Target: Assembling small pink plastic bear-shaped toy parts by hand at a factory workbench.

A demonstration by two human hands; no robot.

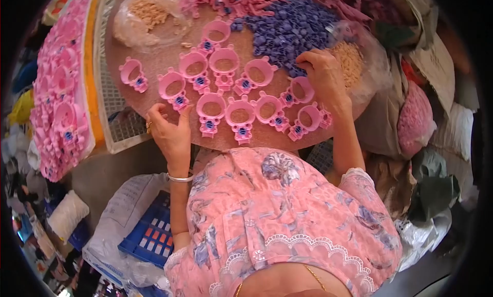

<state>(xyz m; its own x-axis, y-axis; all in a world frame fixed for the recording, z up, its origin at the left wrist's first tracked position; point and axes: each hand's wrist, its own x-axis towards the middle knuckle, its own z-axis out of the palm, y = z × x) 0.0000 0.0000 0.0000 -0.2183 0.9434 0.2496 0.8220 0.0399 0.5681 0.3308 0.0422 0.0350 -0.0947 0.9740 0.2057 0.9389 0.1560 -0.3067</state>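
Observation:
On a round table [205, 141] lie several pink plastic pieces [224, 59], each with a wide ring and a small knobbed lower part. Most carry a small striped blue part in the lower section; on the upper middle one that spot looks pink. My left hand [170, 132] rests at the table's near left, thumb and fingers apart, beside the lower end of one pink piece [172, 85]. Over the near edge of a heap of small blue parts [292, 30] is my right hand [326, 76], its fingers bent and close together. Whatever its fingertips hold is hidden.
Clear bags of small beige pieces [149, 14] [349, 63] lie at the far left and right. Pink parts [241, 2] are heaped along the far edge. A crate [120, 112] of finished-looking pink pieces [64, 97] stands left. Sacks [413, 117] crowd the right.

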